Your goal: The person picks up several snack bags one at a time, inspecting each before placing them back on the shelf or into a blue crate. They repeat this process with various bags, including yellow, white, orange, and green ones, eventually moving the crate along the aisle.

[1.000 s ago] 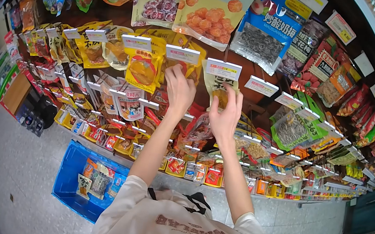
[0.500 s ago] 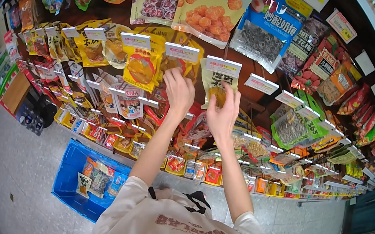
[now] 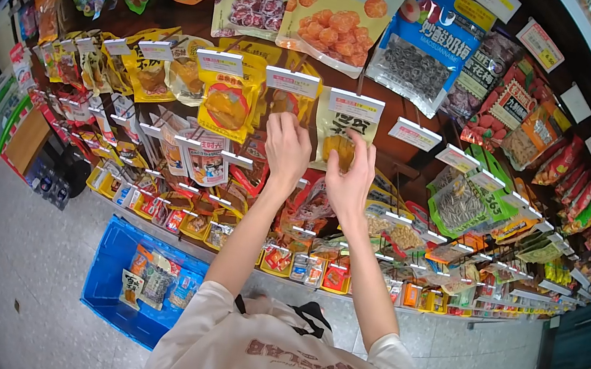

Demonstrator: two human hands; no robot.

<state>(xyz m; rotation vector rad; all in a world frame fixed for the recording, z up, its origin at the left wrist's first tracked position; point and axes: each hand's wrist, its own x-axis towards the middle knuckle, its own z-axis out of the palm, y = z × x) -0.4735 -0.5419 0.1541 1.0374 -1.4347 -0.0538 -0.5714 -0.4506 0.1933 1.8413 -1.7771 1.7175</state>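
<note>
My left hand (image 3: 287, 154) has its fingers bunched at the lower part of a yellow snack bag (image 3: 294, 104), which hangs behind a white price tag. The fingertips partly cover that bag. My right hand (image 3: 351, 185) is on a cream snack bag (image 3: 326, 129) with dark lettering and a yellow-brown window. Its thumb and bent fingers lie on the lower front of the bag, which hangs nearly upright under its tag (image 3: 356, 105). Just left of my left hand hangs another yellow bag (image 3: 226, 108) with a red-ringed picture.
Larger pouches, including a plum bag (image 3: 331, 32) and a blue bag (image 3: 421, 65), hang above. Lower rows hold many packets and yellow trays (image 3: 276, 260). A blue crate (image 3: 105, 263) with several snack packs stands on the floor to my left. Protruding price tags line the hooks.
The view has shifted slightly. The cream bag under my right hand hangs straighter and turns more toward me. Both hands stay at the same two bags.
</note>
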